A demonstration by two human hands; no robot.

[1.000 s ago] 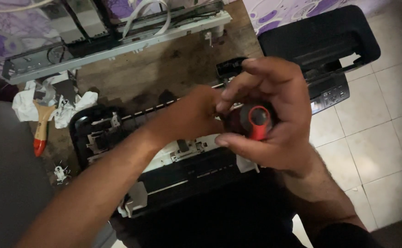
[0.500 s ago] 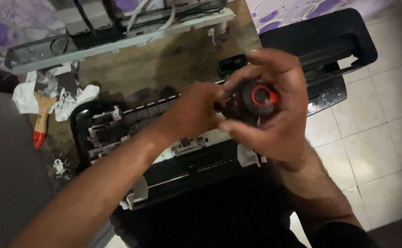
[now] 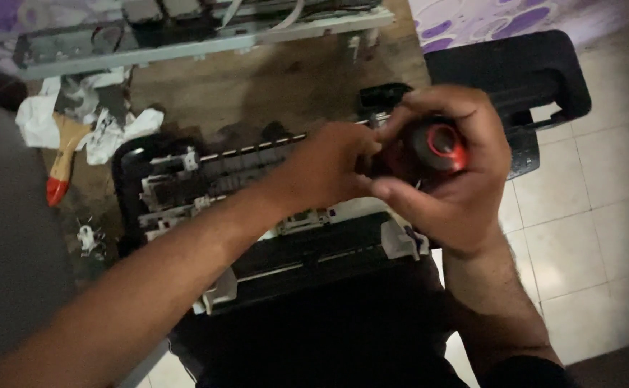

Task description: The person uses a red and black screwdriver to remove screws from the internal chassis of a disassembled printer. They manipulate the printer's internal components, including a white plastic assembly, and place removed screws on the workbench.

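Right hand (image 3: 465,179) wrapped around a black-and-red screwdriver handle (image 3: 436,147) above the opened printer (image 3: 257,215) on the wooden table (image 3: 257,79), left hand (image 3: 329,169) pinching near its shaft; best kept upright, steadied at the tip, pushed down firmly to avoid slipping.

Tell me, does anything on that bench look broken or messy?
Yes. The printer lies opened with its inner parts bare, its black cover set aside on the floor. Crumpled white tissue and small loose bits are scattered at the left.
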